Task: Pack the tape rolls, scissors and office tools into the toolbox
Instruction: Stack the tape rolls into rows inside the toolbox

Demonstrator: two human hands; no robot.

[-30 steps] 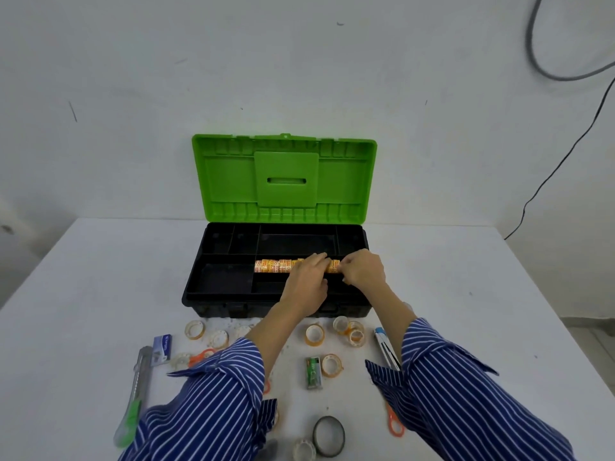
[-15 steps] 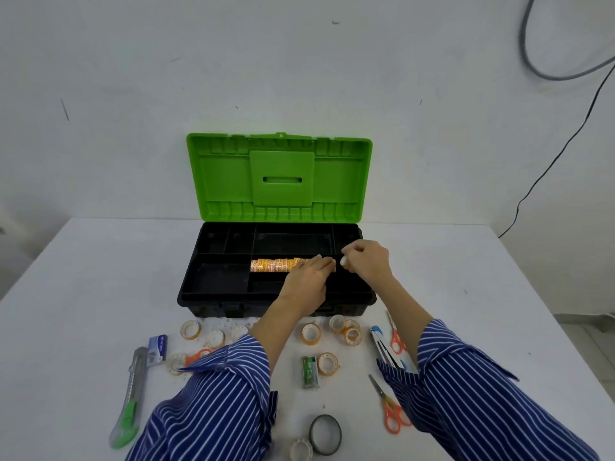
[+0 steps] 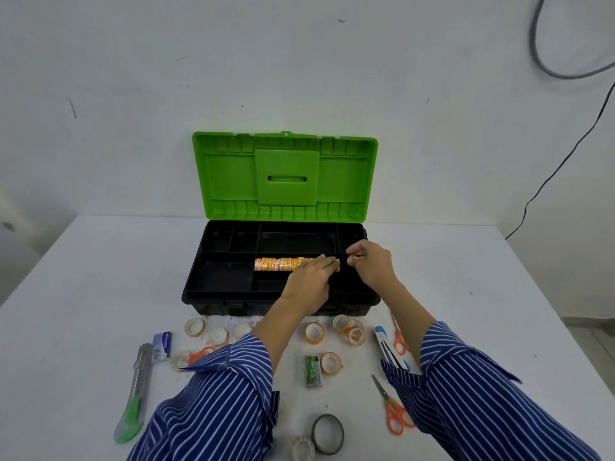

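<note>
Your left hand (image 3: 311, 277) lies flat, fingers straight, pressing the right end of the tape roll stack (image 3: 283, 263) so it seats in the toolbox (image 3: 199, 291) tray's middle slot. Your right hand (image 3: 371, 264), just right of those fingertips, has fingers curled in a pinch; whether it holds anything, can't tell. Loose rolls and scissors (image 3: 394, 410) lie nearer you, unpacked.

**No legible text**

Nothing here can be read. The wrapped tape rolls (image 3: 283, 264) in the toolbox (image 3: 233, 304) carry red print on orange, too small to make out. The small blue box (image 3: 162, 346) and the green packet (image 3: 312, 371) on the table (image 3: 83, 277) both bear markings, but these are blurred beyond reading.
</note>
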